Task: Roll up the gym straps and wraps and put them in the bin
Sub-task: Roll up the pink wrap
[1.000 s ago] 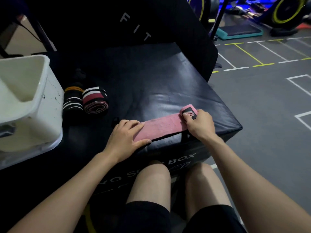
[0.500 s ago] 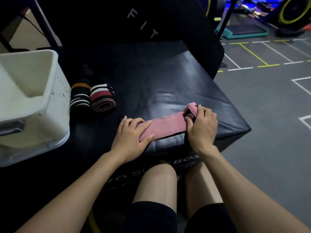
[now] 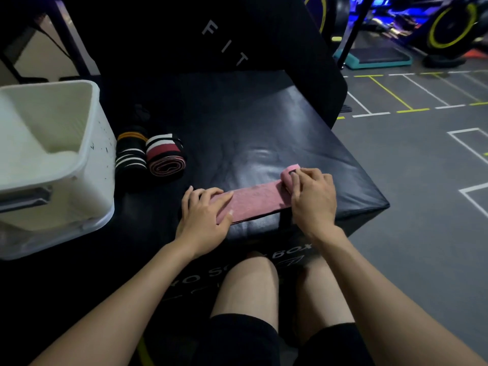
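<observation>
A flat pink fabric wrap is laid along the front edge of the black padded box. Its right end is curled into a small roll, gripped by the fingers of the right hand. The other end is pressed flat under the left hand, fingers straight. Two striped rolled wraps wait beside the white plastic bin, not yet inside. Most rolling appears left.

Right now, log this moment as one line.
step: rolling pink wrap | left hand: pressing flat end | right hand: curling rolled end | white bin: nothing visible inside
</observation>
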